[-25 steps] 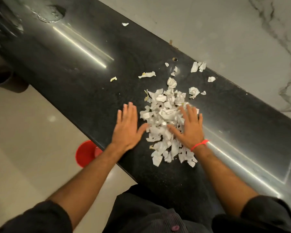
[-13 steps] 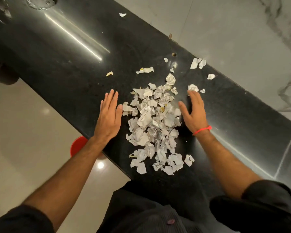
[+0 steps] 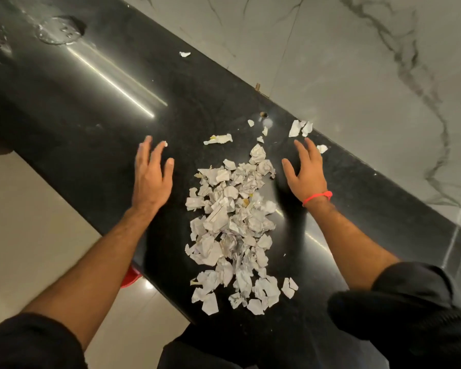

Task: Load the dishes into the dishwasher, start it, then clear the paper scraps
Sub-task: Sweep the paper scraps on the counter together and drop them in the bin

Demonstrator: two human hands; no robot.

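A long heap of white paper scraps (image 3: 233, 230) lies on the black stone counter (image 3: 96, 107), reaching from mid-counter to its near edge. My left hand (image 3: 152, 177) hovers flat to the left of the heap, fingers straight and spread, holding nothing. My right hand (image 3: 308, 174), with a red thread at the wrist, is to the right of the heap, fingers straight, also holding nothing. Stray scraps lie beyond the heap: one long piece (image 3: 218, 139), a pair near the wall (image 3: 300, 128), one by my right fingertips (image 3: 322, 148) and one far off (image 3: 184, 54).
A marble-patterned wall (image 3: 357, 75) runs along the counter's far side. A wet patch (image 3: 59, 31) sits at the counter's far left. A red object (image 3: 131, 276) shows on the pale floor below the counter's near edge.
Both hands have moved apart and away from the heap, further up the counter. The heap, pressed together a second ago, now lies stretched out toward the near edge.
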